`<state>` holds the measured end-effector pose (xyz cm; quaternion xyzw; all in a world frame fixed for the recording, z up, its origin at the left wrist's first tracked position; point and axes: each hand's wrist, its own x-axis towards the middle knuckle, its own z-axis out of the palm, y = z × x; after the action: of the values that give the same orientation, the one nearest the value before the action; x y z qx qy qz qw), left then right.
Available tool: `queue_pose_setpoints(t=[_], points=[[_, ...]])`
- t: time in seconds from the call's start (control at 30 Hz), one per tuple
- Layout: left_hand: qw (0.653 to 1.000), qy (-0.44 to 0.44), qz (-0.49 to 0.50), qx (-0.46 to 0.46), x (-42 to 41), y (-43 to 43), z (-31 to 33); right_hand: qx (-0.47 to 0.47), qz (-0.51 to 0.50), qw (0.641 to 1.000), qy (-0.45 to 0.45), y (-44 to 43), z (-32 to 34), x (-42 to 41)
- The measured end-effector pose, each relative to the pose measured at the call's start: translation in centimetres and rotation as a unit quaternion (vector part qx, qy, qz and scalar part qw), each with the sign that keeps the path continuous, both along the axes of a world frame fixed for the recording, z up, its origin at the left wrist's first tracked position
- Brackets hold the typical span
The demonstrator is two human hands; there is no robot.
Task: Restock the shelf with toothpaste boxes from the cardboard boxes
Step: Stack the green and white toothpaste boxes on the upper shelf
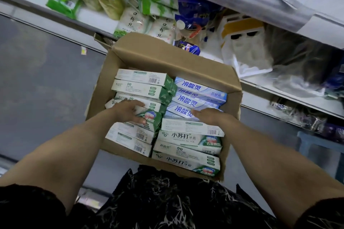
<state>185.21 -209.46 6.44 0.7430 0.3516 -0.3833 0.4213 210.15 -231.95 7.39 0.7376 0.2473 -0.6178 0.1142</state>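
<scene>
Open cardboard box (167,57), packed with toothpaste boxes (186,138), sits before the shelf (258,87); left hand (128,110) fingers (138,103) pinch a green box (153,119), evidently for extraction, while right hand (212,117) rests on the blue boxes (197,87), apparently steadying them, finger state indeterminable.

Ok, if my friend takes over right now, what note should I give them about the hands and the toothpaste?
Left hand: grips a tilted green toothpaste box in the left stack.
Right hand: rests on the blue toothpaste boxes; whether it grips one cannot be told.
Cardboard box: open in front of the shelf, nearly full.
Done: no toothpaste shows on the shelf yet.
Left: lift the boxes out and line them up on the shelf.
</scene>
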Motion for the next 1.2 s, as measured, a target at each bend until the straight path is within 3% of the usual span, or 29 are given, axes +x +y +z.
queue_pose_setpoints(t=[0.27,0.47,0.63,0.73,0.93,1.03,1.2], points=[[1.000,0.014,0.019,-0.007,-0.1,-0.1,-0.2,-0.065,0.093,0.993,0.018,0.7,0.7,-0.2],[1.000,0.008,-0.012,0.014,0.5,-0.4,0.9,-0.009,0.071,0.997,0.008,-1.5,-0.1,0.3],[0.990,-0.004,-0.101,0.096,0.5,-0.6,1.3,-0.016,0.066,0.997,0.043,-3.1,0.9,-0.5],[0.990,0.001,-0.085,0.111,0.2,-0.7,1.3,-0.022,0.101,0.993,0.054,-3.0,1.9,-1.2],[0.976,0.036,-0.181,0.117,0.6,0.5,2.2,-0.042,0.176,0.983,0.040,-2.7,3.1,-2.0],[0.968,0.046,-0.217,0.121,0.8,1.2,1.9,-0.029,0.168,0.985,0.018,-2.8,4.3,-2.8],[0.958,0.039,-0.249,0.137,0.6,0.7,1.3,-0.033,0.051,0.998,-0.002,-3.9,5.6,-3.6]])
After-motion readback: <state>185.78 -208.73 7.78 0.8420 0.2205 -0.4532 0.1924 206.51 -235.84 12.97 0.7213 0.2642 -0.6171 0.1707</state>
